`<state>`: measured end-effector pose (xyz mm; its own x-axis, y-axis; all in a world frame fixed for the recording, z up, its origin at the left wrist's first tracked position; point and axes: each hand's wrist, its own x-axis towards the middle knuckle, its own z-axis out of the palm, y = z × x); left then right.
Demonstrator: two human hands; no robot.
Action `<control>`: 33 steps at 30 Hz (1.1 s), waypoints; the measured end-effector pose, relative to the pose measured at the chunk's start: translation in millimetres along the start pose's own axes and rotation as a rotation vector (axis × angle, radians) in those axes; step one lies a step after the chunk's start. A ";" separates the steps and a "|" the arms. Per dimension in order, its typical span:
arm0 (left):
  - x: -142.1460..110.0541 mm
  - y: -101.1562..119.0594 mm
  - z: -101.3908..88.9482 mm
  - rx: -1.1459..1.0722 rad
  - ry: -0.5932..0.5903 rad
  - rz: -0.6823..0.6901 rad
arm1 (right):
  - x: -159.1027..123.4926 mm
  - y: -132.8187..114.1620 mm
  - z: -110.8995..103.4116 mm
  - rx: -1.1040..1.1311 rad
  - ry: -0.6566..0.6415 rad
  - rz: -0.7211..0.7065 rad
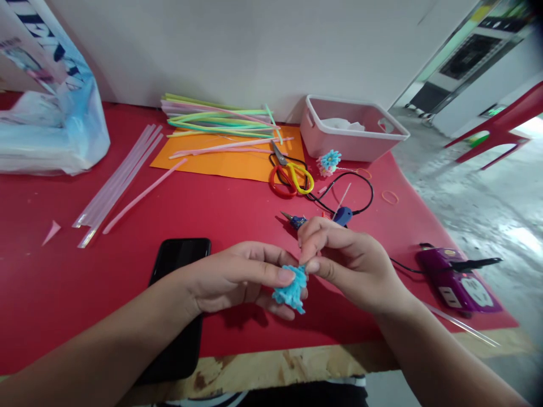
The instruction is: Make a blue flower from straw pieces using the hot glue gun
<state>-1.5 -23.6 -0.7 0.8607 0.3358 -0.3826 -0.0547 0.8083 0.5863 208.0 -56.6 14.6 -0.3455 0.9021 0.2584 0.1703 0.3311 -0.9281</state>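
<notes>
A fuzzy light-blue pipe-cleaner flower (292, 293) is held over the front of the red table. My left hand (248, 277) is closed on it, thumb on the near side and fingers behind. My right hand (350, 260) pinches the flower's upper right edge between thumb and forefinger. Just beyond the right hand lies a blue glue gun (343, 216), partly hidden by that hand; its pointed nozzle (288, 217) shows to the left. A black phone (180, 339) rests beneath my left wrist.
Scissors (292, 175) and pipe cleaners (220, 120) lie on and around an orange sheet (203, 161). Behind them stands a pink basket (352, 141) beside a small finished flower (329, 162). Clear plastic sleeves (119, 183) lie left; a purple power box (458, 280) with a black cord sits right.
</notes>
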 end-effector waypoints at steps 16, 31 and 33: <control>0.1 -5.7 12.8 0.995 0.653 0.659 | 1.1 9.8 12.8 -0.168 0.223 0.120; 6.0 -0.4 5.3 0.178 0.302 0.206 | 1.3 9.4 4.5 0.106 0.045 0.208; 6.2 -0.1 4.0 0.129 0.284 0.159 | 1.2 8.3 4.6 0.085 0.030 0.200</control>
<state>5.8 -23.6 -0.3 0.6701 0.5884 -0.4525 -0.0962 0.6733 0.7331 204.7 -54.0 5.9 -0.2851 0.9557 0.0730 0.1536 0.1207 -0.9807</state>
